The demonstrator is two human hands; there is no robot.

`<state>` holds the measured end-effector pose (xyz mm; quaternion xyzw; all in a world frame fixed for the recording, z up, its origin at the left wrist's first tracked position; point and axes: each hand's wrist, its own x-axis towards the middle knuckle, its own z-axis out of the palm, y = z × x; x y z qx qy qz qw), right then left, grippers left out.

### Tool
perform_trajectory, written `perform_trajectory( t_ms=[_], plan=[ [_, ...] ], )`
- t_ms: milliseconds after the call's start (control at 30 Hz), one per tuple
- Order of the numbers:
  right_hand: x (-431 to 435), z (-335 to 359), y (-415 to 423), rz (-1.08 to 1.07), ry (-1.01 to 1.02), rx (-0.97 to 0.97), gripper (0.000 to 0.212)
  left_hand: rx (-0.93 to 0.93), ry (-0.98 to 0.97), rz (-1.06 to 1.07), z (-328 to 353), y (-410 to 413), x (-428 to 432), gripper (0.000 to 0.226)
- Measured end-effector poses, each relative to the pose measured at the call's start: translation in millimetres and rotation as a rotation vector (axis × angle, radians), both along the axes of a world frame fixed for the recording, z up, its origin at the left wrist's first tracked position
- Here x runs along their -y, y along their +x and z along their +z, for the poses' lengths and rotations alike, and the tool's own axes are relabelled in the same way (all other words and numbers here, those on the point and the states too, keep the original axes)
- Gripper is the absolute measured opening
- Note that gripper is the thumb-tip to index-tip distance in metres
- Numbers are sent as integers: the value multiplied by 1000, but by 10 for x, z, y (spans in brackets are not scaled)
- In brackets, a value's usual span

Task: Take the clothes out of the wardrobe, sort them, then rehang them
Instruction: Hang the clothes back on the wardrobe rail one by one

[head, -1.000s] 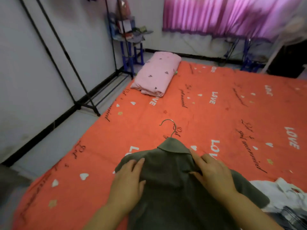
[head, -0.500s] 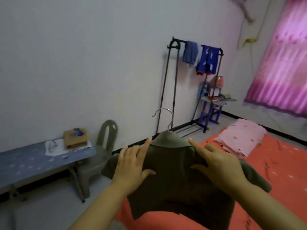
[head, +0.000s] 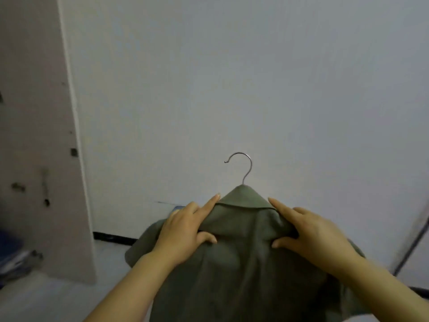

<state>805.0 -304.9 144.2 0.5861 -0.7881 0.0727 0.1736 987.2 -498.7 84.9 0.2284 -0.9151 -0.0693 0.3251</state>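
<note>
An olive-green collared shirt (head: 241, 256) hangs on a hanger whose metal hook (head: 241, 163) sticks up above the collar. I hold it up in front of a plain white wall. My left hand (head: 185, 231) grips the shirt's left shoulder, with the index finger stretched along the collar. On the other shoulder, my right hand (head: 311, 235) grips the same way. The hanger's body is hidden inside the shirt.
A pale door or panel (head: 39, 159) with small fittings stands at the left. Blurred blue items (head: 11, 254) lie at the lower left. A dark metal pole (head: 415, 242) slants at the right edge. Black skirting (head: 113, 237) runs along the wall's foot.
I lifted the shirt off the orange bed cover and swung left with it. The bed, clothes rack and bench have left the view; only wall and door panel show.
</note>
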Motion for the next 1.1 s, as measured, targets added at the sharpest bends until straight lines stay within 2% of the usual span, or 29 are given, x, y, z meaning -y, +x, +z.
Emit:
perform_trajectory(
  t_ms=[133,200,333,433,800,967,1100],
  plan=[
    [990,-30,131,308,-100,12,87,31,54,234,123,569,535,91],
    [1470,-1,219,452,-133,-54,94,49,56,352,204,850,752,90],
    [2326,45,562,675,-241,-137,71,58,5,571,335,1426,1103,87],
    [2850,90,929,789,-259,-123,64,43,-3,706,373,1843,1327,86],
    [4701,331,2421,967,-393,-177,62,-152,-122,1032,299,3208,2656,70],
    [5594,549,3069,1001,-514,-232,63,-207,-105,1120,465,3759,3397,65],
    [6241,669,3520,1026,-548,-206,59,-239,-98,1197,596,4136,3946,64]
  ],
)
